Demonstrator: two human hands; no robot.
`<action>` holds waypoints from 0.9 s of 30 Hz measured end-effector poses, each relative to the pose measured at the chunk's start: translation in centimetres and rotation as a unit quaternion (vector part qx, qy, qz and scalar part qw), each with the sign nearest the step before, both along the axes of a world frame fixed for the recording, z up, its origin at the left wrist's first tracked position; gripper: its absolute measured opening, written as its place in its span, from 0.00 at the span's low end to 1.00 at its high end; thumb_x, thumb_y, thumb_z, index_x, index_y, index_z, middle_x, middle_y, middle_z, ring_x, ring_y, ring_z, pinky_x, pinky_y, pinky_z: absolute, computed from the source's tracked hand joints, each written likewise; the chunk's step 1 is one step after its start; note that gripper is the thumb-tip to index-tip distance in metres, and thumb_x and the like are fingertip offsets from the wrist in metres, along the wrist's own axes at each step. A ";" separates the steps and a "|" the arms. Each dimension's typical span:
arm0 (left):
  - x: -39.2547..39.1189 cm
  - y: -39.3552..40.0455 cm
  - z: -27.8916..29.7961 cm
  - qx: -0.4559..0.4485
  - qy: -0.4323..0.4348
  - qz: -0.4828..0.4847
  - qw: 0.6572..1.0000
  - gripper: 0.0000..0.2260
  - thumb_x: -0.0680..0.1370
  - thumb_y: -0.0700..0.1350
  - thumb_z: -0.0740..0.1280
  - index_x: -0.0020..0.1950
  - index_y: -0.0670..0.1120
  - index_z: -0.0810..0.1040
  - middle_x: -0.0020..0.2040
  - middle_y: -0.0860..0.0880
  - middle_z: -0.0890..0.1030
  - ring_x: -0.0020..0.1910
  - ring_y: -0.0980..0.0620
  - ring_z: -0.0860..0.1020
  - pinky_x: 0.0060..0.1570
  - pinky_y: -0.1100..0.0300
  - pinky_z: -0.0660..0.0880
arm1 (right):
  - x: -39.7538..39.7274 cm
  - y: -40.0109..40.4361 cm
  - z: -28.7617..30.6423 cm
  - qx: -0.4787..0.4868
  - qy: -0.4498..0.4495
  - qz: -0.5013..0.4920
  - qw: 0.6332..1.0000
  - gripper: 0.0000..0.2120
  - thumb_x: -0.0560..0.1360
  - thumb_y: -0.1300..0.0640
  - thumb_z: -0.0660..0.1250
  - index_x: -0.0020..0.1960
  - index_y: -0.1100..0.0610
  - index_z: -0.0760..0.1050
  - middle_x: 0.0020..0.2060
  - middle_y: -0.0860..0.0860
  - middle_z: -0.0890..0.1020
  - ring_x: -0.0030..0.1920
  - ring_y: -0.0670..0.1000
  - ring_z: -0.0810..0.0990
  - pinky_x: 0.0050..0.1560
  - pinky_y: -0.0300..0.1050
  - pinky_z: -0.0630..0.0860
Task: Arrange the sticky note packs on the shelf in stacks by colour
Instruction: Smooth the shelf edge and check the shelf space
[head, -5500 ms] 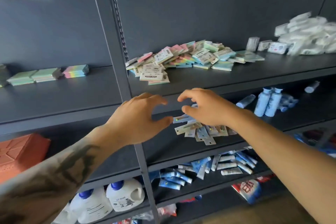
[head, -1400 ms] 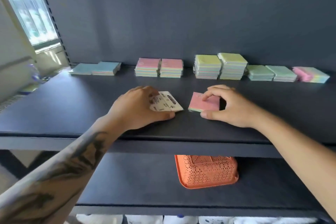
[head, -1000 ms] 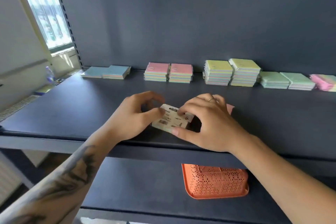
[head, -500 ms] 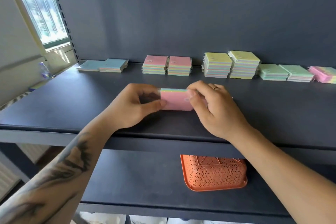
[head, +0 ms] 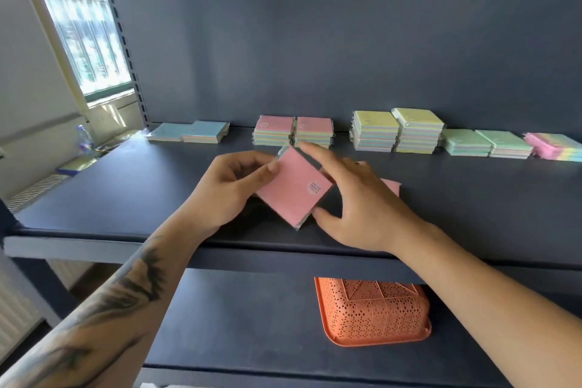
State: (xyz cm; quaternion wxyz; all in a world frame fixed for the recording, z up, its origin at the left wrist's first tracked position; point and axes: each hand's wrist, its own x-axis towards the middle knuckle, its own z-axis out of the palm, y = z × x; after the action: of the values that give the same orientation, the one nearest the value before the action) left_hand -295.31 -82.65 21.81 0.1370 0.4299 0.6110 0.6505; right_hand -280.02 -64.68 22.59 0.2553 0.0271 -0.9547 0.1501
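A window (head: 85,38) lets in bright light at the far left. Next to it is a dark shelf (head: 126,198) with a dark back wall.

Along the back of the shelf, packs sit in a row. First come the blue packs (head: 192,132), lying low and side by side. Then come two pink stacks (head: 293,131), touching each other. Next are two yellow stacks (head: 396,131), the tallest ones. After them are two green stacks (head: 486,143). At the far right is a pink and rainbow pile (head: 556,146), partly cut off by the edge.

Near the front of the shelf, the left hand (head: 226,195) has its grip closed on a pink pack (head: 293,189). The thumb is on top of the pack's left edge, and the fingers curl under it. The pack is tilted like a diamond and is up off the shelf, just in front of the pink stacks.

The right hand (head: 359,201) is beside the pack. Its fingers are straight and spread out. The thumb tip touches the pack's lower corner, and one fingertip is at its top edge. Its grip is loose, not closed.

Another pink pack (head: 392,186) lies flat on the shelf, mostly hidden behind the right hand.

On the lower shelf, an orange basket (head: 374,312) with small holes sits upside down.
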 end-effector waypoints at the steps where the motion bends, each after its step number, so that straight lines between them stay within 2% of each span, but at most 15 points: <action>1: 0.0 -0.1 -0.1 0.007 -0.003 0.003 1.000 0.10 0.79 0.45 0.69 0.54 0.41 0.84 0.47 0.45 0.87 0.46 0.51 0.83 0.47 0.60 0.79 | -0.3 -0.3 0.2 0.027 -0.012 0.000 1.000 0.45 0.73 0.53 0.73 0.82 0.41 0.51 0.57 0.44 0.79 0.58 0.52 0.75 0.67 0.50 0.67; 3: 0.1 -0.2 -0.1 0.019 0.001 0.009 1.000 0.10 0.78 0.45 0.70 0.54 0.40 0.84 0.46 0.45 0.86 0.45 0.51 0.82 0.46 0.60 0.79 | -0.7 -0.9 0.5 0.053 -0.030 -0.005 0.998 0.45 0.74 0.52 0.73 0.81 0.37 0.50 0.54 0.43 0.79 0.55 0.52 0.75 0.65 0.50 0.68; 6: 0.5 -0.2 0.2 0.029 0.000 0.016 0.999 0.11 0.74 0.44 0.73 0.54 0.40 0.83 0.44 0.46 0.85 0.43 0.53 0.82 0.43 0.63 0.78 | -1.0 -1.2 0.7 -0.018 -0.062 -0.007 0.998 0.41 0.72 0.51 0.75 0.77 0.35 0.57 0.54 0.47 0.82 0.54 0.53 0.78 0.60 0.49 0.70; 9: 0.6 -0.4 0.4 0.031 -0.047 -0.005 0.998 0.18 0.71 0.40 0.79 0.59 0.42 0.80 0.46 0.45 0.86 0.43 0.51 0.84 0.45 0.59 0.81 | -1.0 -1.6 0.7 -0.043 -0.036 -0.038 0.998 0.37 0.67 0.44 0.80 0.68 0.42 0.63 0.51 0.46 0.81 0.52 0.54 0.79 0.58 0.52 0.73; 11: 0.4 -0.6 0.5 0.021 -0.061 -0.024 0.998 0.21 0.71 0.39 0.78 0.62 0.43 0.79 0.49 0.40 0.87 0.45 0.46 0.85 0.49 0.53 0.82 | -1.3 -2.0 0.4 -0.047 0.015 -0.083 0.995 0.39 0.61 0.37 0.82 0.61 0.47 0.63 0.51 0.44 0.78 0.50 0.53 0.77 0.54 0.52 0.74; 14: 0.1 -0.6 0.3 -0.002 -0.042 -0.019 0.999 0.13 0.71 0.40 0.76 0.55 0.41 0.82 0.49 0.39 0.86 0.47 0.44 0.84 0.54 0.48 0.79 | -1.7 -2.4 -0.6 -0.038 0.070 -0.141 0.987 0.43 0.55 0.30 0.81 0.55 0.50 0.64 0.49 0.45 0.74 0.48 0.53 0.76 0.47 0.54 0.75; 17: -0.1 -0.5 0.1 -0.006 -0.032 0.011 0.999 0.09 0.74 0.42 0.76 0.50 0.40 0.84 0.46 0.40 0.86 0.44 0.44 0.83 0.51 0.45 0.79 | -1.9 -2.3 -1.1 -0.020 0.077 -0.147 0.986 0.42 0.57 0.24 0.76 0.55 0.51 0.65 0.48 0.46 0.76 0.48 0.53 0.76 0.48 0.54 0.74; 19: -0.3 -0.4 0.0 0.015 -0.048 0.027 0.998 0.07 0.78 0.44 0.74 0.51 0.40 0.83 0.44 0.44 0.85 0.42 0.48 0.82 0.45 0.52 0.80 | -1.6 -2.1 -1.3 -0.032 0.087 -0.111 0.990 0.38 0.62 0.27 0.75 0.57 0.51 0.67 0.53 0.46 0.76 0.52 0.52 0.76 0.53 0.53 0.74; 22: -0.1 -0.4 0.1 0.022 -0.056 0.037 0.998 0.07 0.82 0.42 0.68 0.55 0.40 0.83 0.44 0.48 0.86 0.43 0.52 0.84 0.42 0.60 0.79 | -1.4 -1.8 -1.2 -0.019 0.079 -0.050 0.995 0.38 0.65 0.38 0.80 0.67 0.52 0.69 0.69 0.47 0.72 0.68 0.52 0.69 0.69 0.48 0.69; 23: 0.0 -0.4 0.1 0.018 -0.052 0.038 0.998 0.07 0.82 0.42 0.67 0.54 0.40 0.83 0.44 0.49 0.86 0.42 0.53 0.84 0.41 0.62 0.79 | -1.5 -1.6 -1.1 -0.003 0.078 -0.035 0.996 0.37 0.65 0.41 0.81 0.67 0.52 0.69 0.73 0.47 0.69 0.71 0.52 0.66 0.72 0.47 0.66; 25: 0.2 -0.4 0.2 0.011 -0.045 0.034 0.998 0.06 0.82 0.42 0.67 0.52 0.41 0.83 0.41 0.51 0.86 0.40 0.55 0.83 0.40 0.64 0.78 | -1.7 -1.6 -0.8 0.019 0.075 -0.018 0.997 0.33 0.65 0.42 0.81 0.63 0.52 0.72 0.77 0.46 0.66 0.73 0.52 0.63 0.71 0.44 0.64; 27: 0.2 -0.6 0.4 0.009 -0.048 0.027 0.998 0.06 0.82 0.42 0.68 0.51 0.41 0.83 0.41 0.50 0.86 0.40 0.54 0.83 0.40 0.64 0.78 | -1.8 -1.6 -0.8 0.029 0.080 -0.011 0.996 0.30 0.64 0.43 0.81 0.59 0.51 0.73 0.76 0.45 0.68 0.72 0.50 0.64 0.68 0.43 0.65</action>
State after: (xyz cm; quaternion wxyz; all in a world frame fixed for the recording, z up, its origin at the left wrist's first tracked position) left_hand -295.07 -83.23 22.19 0.1449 0.3823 0.6094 0.6793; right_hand -281.85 -66.24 21.80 0.3314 0.0359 -0.9355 0.1172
